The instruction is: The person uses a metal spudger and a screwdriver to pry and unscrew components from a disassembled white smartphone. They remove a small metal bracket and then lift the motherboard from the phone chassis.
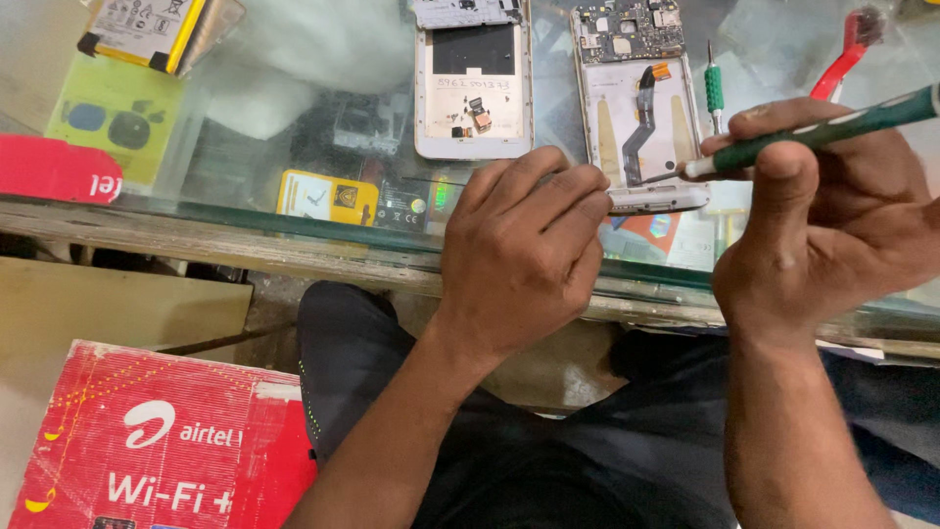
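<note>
Left hand: our left hand (524, 250) sits curled at the near edge of the glass worktop (245, 220), fingertips pressed on the bottom end of the opened phone (641, 108), gripping it; we judge this steadies the phone.
Right hand: our right hand (832, 211) is clenched round a green screwdriver (822, 127), thumb on top, the shaft slanted so the tip meets the phone's lower right corner.
Phone: it lies flat near the near edge, circuit board at the far end, a dark flex cable running down its middle.
Back cover: the white cover (473, 83) lies just left of the phone, apart from it.
Spare tools: a small green driver (714, 88) and a red brush (850, 44) lie right of the phone, by the right hand.
Far left corner: a battery (147, 29) rests well away from both hands.
Open room: bare glass lies left of the cover; the phone's right side is crowded.
Below the edge: a red box (157, 441) stands beside our knee.
</note>
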### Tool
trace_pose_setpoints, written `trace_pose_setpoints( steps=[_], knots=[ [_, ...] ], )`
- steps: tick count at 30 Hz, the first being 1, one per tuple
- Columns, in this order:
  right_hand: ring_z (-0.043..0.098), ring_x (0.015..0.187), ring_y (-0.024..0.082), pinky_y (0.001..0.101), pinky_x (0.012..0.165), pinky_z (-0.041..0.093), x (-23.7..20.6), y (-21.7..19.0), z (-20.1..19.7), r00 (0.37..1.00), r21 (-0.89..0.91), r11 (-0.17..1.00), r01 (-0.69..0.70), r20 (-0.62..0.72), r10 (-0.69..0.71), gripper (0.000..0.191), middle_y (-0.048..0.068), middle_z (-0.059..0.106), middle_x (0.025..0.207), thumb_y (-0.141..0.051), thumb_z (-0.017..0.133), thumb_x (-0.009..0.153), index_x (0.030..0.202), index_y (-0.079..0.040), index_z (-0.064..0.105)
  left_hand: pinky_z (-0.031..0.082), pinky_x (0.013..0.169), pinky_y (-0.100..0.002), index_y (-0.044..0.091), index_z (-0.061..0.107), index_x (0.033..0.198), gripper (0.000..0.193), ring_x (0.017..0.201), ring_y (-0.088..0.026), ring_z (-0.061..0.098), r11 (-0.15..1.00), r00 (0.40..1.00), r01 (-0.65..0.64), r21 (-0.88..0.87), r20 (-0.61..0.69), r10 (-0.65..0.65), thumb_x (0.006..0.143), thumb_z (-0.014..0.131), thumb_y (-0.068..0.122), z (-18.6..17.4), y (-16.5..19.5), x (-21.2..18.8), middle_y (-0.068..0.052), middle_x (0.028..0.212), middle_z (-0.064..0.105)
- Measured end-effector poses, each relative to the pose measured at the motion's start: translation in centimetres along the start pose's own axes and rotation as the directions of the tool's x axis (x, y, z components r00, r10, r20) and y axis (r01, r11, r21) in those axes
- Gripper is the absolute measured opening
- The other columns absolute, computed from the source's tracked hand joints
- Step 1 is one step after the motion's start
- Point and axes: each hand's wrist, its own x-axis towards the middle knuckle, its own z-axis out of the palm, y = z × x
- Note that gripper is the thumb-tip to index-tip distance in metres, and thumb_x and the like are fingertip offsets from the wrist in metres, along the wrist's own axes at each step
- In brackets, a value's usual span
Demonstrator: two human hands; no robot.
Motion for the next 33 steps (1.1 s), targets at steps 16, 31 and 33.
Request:
trace_pose_setpoints(
  steps=[16,31,33],
  knots=[
    [0.076,0.093,0.020,0.0288,0.083,0.068,-0.3,0.0,0.2,0.993,-0.004,0.994,-0.112,0.033,0.112,0.024,0.019,0.073,0.112,-0.015,0.062,0.123,0.125,0.009,0.058,0.048,0.097,-0.039,0.006,0.077,0.114,0.017,0.116,-0.021,0.064,0.984,0.993,-0.112,0.138,-0.028,0.117,0.098,0.076,0.013,0.2,-0.7,-0.7,-0.001,0.121,0.069],
    [0.076,0.089,0.025,0.0331,0.082,0.060,-2.2,1.8,-0.8,0.963,0.060,0.961,-0.269,-0.022,0.270,0.060,0.024,0.075,0.114,-0.005,0.063,0.119,0.166,-0.002,0.025,0.051,0.095,-0.037,0.007,0.075,0.111,0.016,0.115,-0.020,0.067,0.998,0.998,-0.029,0.052,-0.052,0.032,0.095,0.076,0.011,0.3,-0.4,-0.7,-0.002,0.116,0.074],
    [0.076,0.091,0.026,0.0327,0.082,0.060,-2.3,1.9,-1.0,0.971,0.043,0.970,-0.240,0.000,0.240,0.064,0.024,0.075,0.115,-0.005,0.062,0.118,0.166,-0.005,0.019,0.051,0.092,-0.036,0.008,0.071,0.117,0.023,0.115,-0.019,0.068,1.000,0.999,0.021,0.022,-0.042,-0.020,0.094,0.075,0.009,0.4,-0.3,-0.7,0.000,0.110,0.074]
  ],
)
